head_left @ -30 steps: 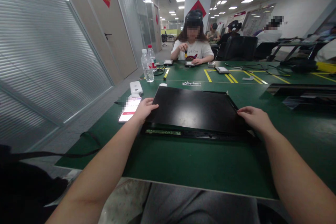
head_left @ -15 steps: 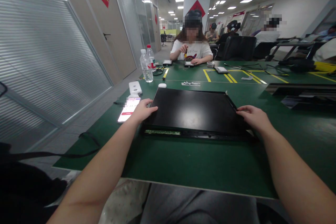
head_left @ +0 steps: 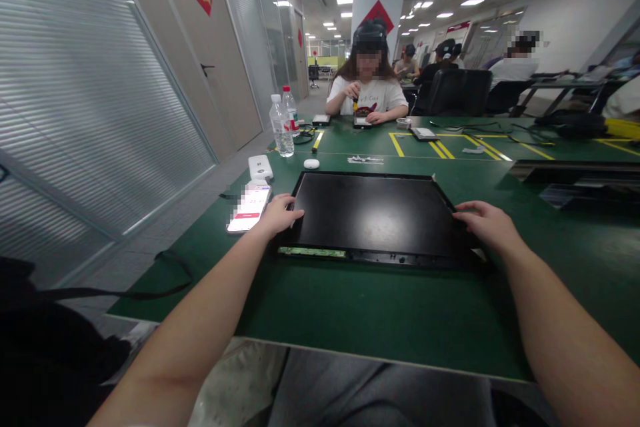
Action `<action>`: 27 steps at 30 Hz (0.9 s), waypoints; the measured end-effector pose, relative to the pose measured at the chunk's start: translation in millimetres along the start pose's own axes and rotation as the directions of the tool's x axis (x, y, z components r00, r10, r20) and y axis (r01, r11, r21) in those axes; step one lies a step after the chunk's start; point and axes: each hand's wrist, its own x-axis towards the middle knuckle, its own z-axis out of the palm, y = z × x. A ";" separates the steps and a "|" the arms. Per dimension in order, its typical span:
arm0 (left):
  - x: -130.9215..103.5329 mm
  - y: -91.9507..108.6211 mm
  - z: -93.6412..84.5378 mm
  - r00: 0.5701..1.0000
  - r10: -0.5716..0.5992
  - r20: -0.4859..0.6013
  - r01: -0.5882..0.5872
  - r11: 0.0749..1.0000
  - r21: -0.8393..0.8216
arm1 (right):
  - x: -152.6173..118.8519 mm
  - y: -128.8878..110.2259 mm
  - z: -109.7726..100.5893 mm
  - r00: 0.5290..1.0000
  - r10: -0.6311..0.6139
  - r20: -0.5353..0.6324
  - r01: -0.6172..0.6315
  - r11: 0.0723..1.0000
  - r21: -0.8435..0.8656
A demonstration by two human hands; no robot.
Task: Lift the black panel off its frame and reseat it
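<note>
A black LCD panel (head_left: pixel 373 213) lies in a shallow black frame (head_left: pixel 410 258) on the green table in front of me. A green circuit board strip (head_left: pixel 313 252) shows along the frame's near side, on the left. My left hand (head_left: pixel 281 215) grips the panel's left edge, thumb over the top and fingers at the outer side. On the opposite edge my right hand (head_left: pixel 484 221) is closed, its thumb and fingertips together at the panel and frame side. Which of the two layers the right fingertips press on is hard to make out.
Left of the panel are a phone (head_left: pixel 249 208), a white power bank (head_left: pixel 260 167) and a small white case (head_left: pixel 311 164). Two bottles (head_left: pixel 283 127) stand behind them. Across the table a person (head_left: pixel 367 90) works with a screwdriver. Dark panels (head_left: pixel 580 180) lie at right.
The LCD panel has come down flatter into the frame, and the frame's far and left borders now show around it. Both hands keep to the side edges. The view has shifted slightly.
</note>
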 end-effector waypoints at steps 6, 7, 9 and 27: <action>1.9 -2.6 2.7 0.997 -0.069 0.045 0.070 0.997 -0.029 | -0.2 -0.1 -1.0 1.000 0.010 0.006 -0.010 1.000 0.009; 1.8 -2.5 2.6 0.996 -0.073 0.049 0.075 0.997 -0.034 | 1.2 2.0 -0.7 1.000 0.009 0.008 -0.010 1.000 0.018; 1.6 -2.1 2.0 0.995 -0.078 0.053 0.081 0.996 -0.045 | 5.2 8.1 0.5 1.000 0.000 0.011 -0.001 0.999 0.046; -5.3 11.6 -5.9 0.996 -0.053 0.068 0.054 0.998 -0.012 | 6.6 13.1 -0.2 0.998 -0.047 0.051 0.040 0.991 0.127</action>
